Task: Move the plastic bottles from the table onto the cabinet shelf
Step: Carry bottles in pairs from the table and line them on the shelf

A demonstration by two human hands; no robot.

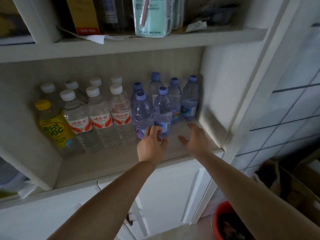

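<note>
1. Head view, nearest: two bare forearms reaching up from the bottom edge toward the cabinet shelf (110,163); red bucket (223,220) low at the right, beside the cabinet's white doors.
2. Left hand (152,142) at the shelf's front edge, right of centre, fingers curled against the base of a blue-capped bottle (162,111), apparently gripping it.
3. Right hand (195,137) just beside, over bare shelf near the front right corner, fingers spread and relaxed, holding nothing.
4. Further back: six blue-capped bottles upright, clustered toward the shelf's right wall.
5. Left of them: white-capped water bottles (102,111) in two rows, red-and-white labels.
6. Toward the left wall: yellow-capped drink bottle (52,123).
7. Above: upper shelf carrying boxes and a pale green packet (150,16).
</note>
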